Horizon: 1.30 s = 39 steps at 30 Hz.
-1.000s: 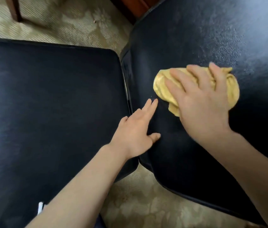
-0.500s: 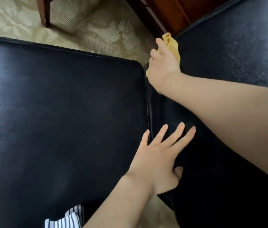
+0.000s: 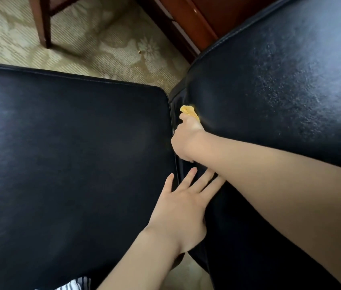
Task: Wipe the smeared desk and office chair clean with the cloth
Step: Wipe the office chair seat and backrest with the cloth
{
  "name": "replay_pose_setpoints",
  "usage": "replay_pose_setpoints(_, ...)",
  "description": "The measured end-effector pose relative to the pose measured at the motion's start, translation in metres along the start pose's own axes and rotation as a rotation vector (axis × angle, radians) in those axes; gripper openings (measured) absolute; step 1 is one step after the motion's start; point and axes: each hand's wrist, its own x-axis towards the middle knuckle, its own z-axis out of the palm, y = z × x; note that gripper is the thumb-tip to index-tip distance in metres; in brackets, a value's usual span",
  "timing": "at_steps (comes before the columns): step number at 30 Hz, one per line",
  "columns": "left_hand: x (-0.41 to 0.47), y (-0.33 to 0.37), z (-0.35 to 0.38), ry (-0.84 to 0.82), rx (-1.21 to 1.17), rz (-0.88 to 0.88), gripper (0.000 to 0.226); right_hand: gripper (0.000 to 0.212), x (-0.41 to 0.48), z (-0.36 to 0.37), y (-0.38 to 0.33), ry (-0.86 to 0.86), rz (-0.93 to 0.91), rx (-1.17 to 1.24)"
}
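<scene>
The black leather chair fills the view: its seat (image 3: 71, 164) on the left, its backrest (image 3: 280, 84) on the right, with a narrow gap between them. My right hand (image 3: 187, 141) is down in that gap and grips a yellow cloth (image 3: 188, 111); only a small tip of the cloth shows above my fingers. My left hand (image 3: 183, 208) lies flat with straight, spread fingers across the seat's edge and the lower backrest, just below my right wrist. The backrest's upper part looks speckled and dull.
Patterned beige carpet (image 3: 102, 45) lies beyond the seat. A wooden furniture leg (image 3: 43, 24) stands at the top left and a reddish wooden cabinet base (image 3: 196, 21) runs along the top centre. Striped fabric (image 3: 77, 284) shows at the bottom edge.
My right hand with the cloth has moved from the backrest's face up to its top corner, then down along the gap between seat and backrest. My left hand stayed flat by the gap.
</scene>
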Motion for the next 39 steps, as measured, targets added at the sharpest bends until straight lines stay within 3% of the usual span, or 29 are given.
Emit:
replay_pose_setpoints(6,-0.016,0.007,-0.004,0.045,-0.004,-0.031,0.089,0.035,-0.062,0.0,0.011,0.203,0.065,0.072)
replay_pose_setpoints(10,-0.031,-0.002,-0.021,0.018,0.0,-0.091,0.084,0.032,-0.088,0.004,0.027,0.284,0.202,0.212)
replay_pose_setpoints(14,-0.05,-0.018,-0.049,0.019,0.055,-0.162,0.075,0.041,-0.099,0.002,0.029,0.348,0.378,0.308)
replay_pose_setpoints(20,-0.076,-0.026,-0.063,0.101,0.055,-0.16,0.077,0.052,-0.092,0.01,-0.015,0.294,0.526,0.256)
replay_pose_setpoints(29,-0.101,-0.025,-0.006,0.164,-0.289,-0.17,0.069,0.063,-0.07,0.044,-0.146,-0.085,0.288,-0.008)
replay_pose_setpoints(39,-0.13,-0.013,0.091,0.188,-0.47,-0.319,0.071,0.077,-0.119,0.094,-0.297,-0.165,-0.072,-0.177)
